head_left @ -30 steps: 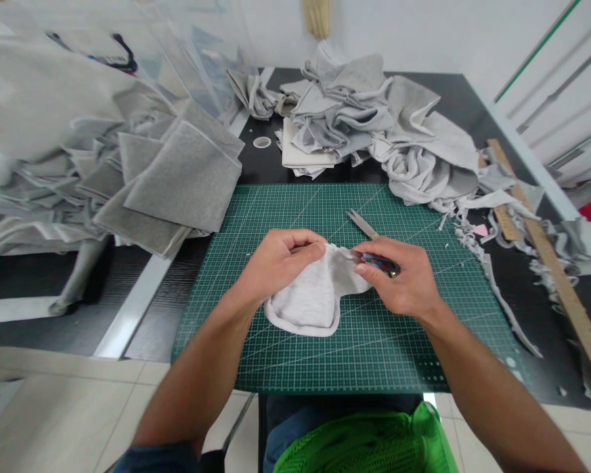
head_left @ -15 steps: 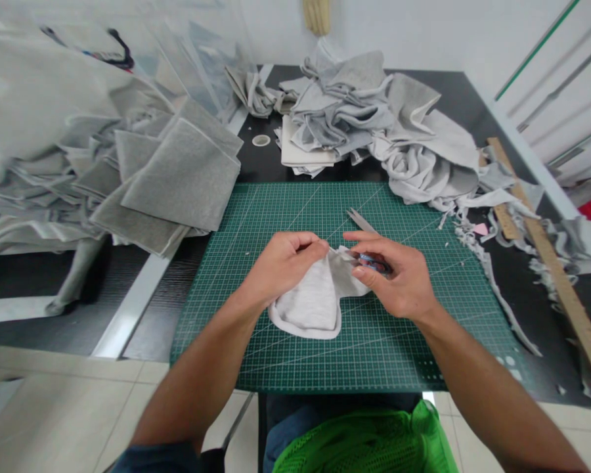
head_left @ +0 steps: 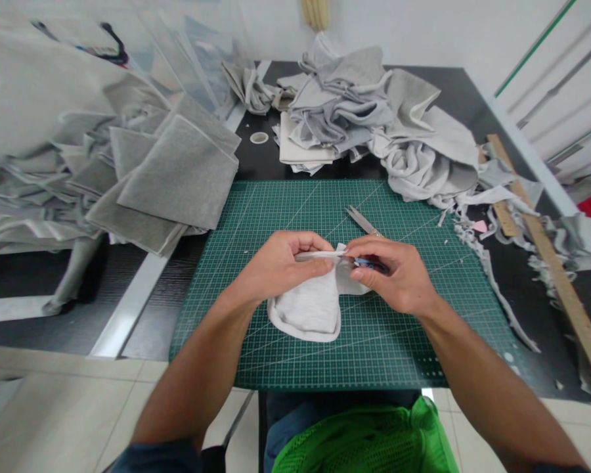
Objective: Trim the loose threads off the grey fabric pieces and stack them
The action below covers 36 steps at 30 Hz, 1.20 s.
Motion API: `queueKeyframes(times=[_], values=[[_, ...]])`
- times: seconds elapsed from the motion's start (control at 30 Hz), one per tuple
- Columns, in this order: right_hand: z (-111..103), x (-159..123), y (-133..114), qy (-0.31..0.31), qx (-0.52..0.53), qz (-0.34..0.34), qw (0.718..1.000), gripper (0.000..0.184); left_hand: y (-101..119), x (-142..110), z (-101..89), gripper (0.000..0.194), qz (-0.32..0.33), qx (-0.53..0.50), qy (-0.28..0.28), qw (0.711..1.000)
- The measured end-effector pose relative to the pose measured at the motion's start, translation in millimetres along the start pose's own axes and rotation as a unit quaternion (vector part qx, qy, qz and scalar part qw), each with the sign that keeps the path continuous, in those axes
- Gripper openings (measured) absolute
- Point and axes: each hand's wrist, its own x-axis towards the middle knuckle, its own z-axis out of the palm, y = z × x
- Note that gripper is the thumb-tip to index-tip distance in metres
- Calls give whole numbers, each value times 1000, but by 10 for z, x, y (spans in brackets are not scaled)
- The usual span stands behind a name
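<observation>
A light grey sewn fabric piece [head_left: 308, 305] with a raised seam along its edge hangs over the green cutting mat [head_left: 276, 368]. My left hand [head_left: 290, 266] is closed on its upper edge, thumb on top. My right hand [head_left: 394, 272] is closed round small snips [head_left: 369, 264] with a blue handle; their blades are mostly hidden by fingers and cloth. The right thumb and forefinger are at the seam, close to the left fingertips. Just beyond the right hand lie scissors [head_left: 362, 220], blades pointing away to the left, handles hidden.
Stacked grey cloth pieces [head_left: 182, 174] lie at the left. A heap of grey fabric [head_left: 345, 98] and a roll of tape [head_left: 259, 137] are at the back. Along the right are wooden rulers [head_left: 554, 256] and fabric scraps [head_left: 487, 263]. Green mesh [head_left: 364, 440] covers my lap.
My right fingers have moved left onto the seam edge, nearly meeting the left fingertips. The snips' blades, visible before, are now mostly covered. The seam edge is now stretched between both hands.
</observation>
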Motion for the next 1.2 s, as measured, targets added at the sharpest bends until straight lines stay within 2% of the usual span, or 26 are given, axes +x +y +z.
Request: queueKeyframes(times=[0.13,0.23,0.37,0.47,0.7,0.97,1.2], values=[[-14,0,16,15,46,62,997,20,11,-13,7,23,-2,2,20,1000],[-14,9,25,53,10,92,994,19,-13,-7,12,19,-9,5,49,999],[-20,24,33,131,-138,15,982,18,-41,8,8,20,-17,-8,68,998],[-19,23,33,162,-211,-19,964,20,-61,23,7,21,-24,-8,86,996],[77,-3,82,123,-199,-63,970,21,-121,44,2,25,-33,-43,91,994],[147,-19,82,128,-194,-67,970,22,-82,22,8,24,-19,-76,53,996],[148,-18,64,134,-195,-68,969,21,-91,19,12,25,-22,-78,46,996]])
